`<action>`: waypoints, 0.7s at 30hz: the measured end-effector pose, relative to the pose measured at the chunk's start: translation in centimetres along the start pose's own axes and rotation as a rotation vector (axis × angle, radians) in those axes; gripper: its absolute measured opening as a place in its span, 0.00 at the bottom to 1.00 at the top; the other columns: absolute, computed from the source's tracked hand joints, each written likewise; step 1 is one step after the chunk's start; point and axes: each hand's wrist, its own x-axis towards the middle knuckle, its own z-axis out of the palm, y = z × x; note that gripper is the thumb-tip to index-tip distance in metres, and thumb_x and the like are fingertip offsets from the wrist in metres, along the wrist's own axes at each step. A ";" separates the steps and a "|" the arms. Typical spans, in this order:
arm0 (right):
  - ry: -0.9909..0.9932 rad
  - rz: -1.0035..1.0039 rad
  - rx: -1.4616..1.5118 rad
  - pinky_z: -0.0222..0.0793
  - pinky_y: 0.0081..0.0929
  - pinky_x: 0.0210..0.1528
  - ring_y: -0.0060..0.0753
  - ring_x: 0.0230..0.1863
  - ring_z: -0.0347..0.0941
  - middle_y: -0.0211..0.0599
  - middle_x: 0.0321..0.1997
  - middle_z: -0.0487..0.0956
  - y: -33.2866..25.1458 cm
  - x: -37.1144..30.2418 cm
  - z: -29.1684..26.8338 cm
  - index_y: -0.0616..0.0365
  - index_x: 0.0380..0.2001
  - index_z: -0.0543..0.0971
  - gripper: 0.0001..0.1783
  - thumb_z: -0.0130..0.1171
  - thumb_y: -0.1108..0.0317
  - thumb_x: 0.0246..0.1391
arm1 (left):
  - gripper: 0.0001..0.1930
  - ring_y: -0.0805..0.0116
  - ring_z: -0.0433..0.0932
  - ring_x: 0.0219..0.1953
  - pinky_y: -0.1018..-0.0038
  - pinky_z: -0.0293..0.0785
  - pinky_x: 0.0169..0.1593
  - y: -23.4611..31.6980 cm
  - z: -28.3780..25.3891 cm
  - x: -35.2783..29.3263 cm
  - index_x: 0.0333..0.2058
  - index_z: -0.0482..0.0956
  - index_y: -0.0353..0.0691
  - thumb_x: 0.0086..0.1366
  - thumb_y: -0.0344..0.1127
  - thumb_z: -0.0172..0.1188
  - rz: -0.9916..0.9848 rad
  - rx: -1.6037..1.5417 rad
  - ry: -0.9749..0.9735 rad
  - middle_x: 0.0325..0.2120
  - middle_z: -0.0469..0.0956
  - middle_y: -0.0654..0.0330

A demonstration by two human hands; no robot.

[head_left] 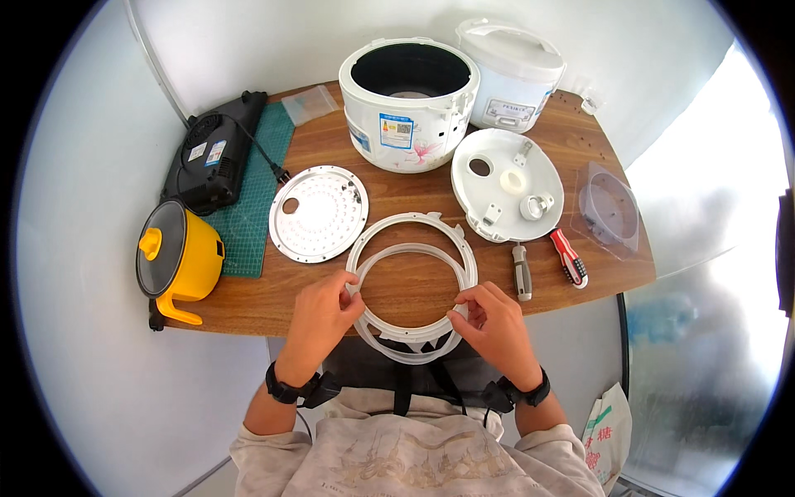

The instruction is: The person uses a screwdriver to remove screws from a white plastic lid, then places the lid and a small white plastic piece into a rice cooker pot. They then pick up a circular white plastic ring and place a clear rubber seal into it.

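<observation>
Clearly light and springy, the white plastic ring (411,286) overhangs the counter (580,149) edge; my left hand (319,319) and right hand (494,327) pinch its thin, bendable rim at opposite sides.

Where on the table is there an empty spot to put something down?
Bare wood shows inside the white plastic ring that the left hand and right hand hold, and along the front edge between the yellow pot and the ring. The back is crowded: open rice cooker, white lid, perforated metal plate.
</observation>
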 end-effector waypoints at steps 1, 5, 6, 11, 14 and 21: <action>-0.009 -0.015 -0.011 0.71 0.28 0.30 0.30 0.24 0.73 0.35 0.28 0.74 0.2 0.1 0.2 0.60 0.36 0.80 0.08 0.65 0.75 0.51 | 0.13 0.69 0.79 0.22 0.73 0.75 0.30 -0.1 -0.1 0.2 0.43 0.81 0.36 0.58 0.28 0.66 0.018 0.020 0.002 0.22 0.79 0.58; 0.044 -0.046 -0.024 0.69 0.25 0.27 0.26 0.22 0.72 0.34 0.27 0.74 0.5 0.6 0.1 0.60 0.37 0.80 0.09 0.65 0.75 0.50 | 0.12 0.73 0.80 0.23 0.75 0.75 0.28 0.7 -1.5 1.6 0.44 0.81 0.33 0.60 0.27 0.64 -0.127 -0.119 -0.085 0.23 0.81 0.58; 0.042 -0.021 0.026 0.68 0.24 0.26 0.24 0.21 0.72 0.34 0.27 0.74 0.4 0.9 -0.1 0.60 0.38 0.80 0.09 0.65 0.75 0.51 | 0.13 0.74 0.80 0.24 0.76 0.76 0.28 1.1 -2.3 2.2 0.45 0.81 0.33 0.61 0.27 0.64 -0.209 -0.188 -0.122 0.24 0.82 0.59; 0.053 0.215 0.290 0.66 0.22 0.24 0.17 0.20 0.73 0.32 0.26 0.77 -0.5 3.4 -1.3 0.61 0.41 0.79 0.11 0.64 0.73 0.54 | 0.16 0.77 0.81 0.26 0.80 0.79 0.29 0.2 -3.1 4.7 0.50 0.81 0.32 0.64 0.28 0.63 -0.378 -0.440 -0.192 0.27 0.82 0.60; 0.046 0.200 0.239 0.67 0.22 0.25 0.18 0.21 0.73 0.33 0.26 0.77 0.3 3.5 -0.9 0.60 0.43 0.78 0.13 0.65 0.71 0.55 | 0.18 0.76 0.81 0.25 0.80 0.80 0.29 -0.1 -2.3 4.9 0.53 0.80 0.32 0.65 0.29 0.64 -0.367 -0.469 -0.241 0.27 0.82 0.59; 0.165 -0.031 -0.286 0.71 0.40 0.28 0.46 0.24 0.75 0.41 0.28 0.79 1.3 3.0 0.6 0.59 0.37 0.76 0.15 0.69 0.63 0.53 | 0.19 0.71 0.80 0.22 0.74 0.76 0.28 0.3 -0.6 3.6 0.51 0.81 0.34 0.64 0.36 0.68 -0.217 -0.108 -0.202 0.24 0.80 0.57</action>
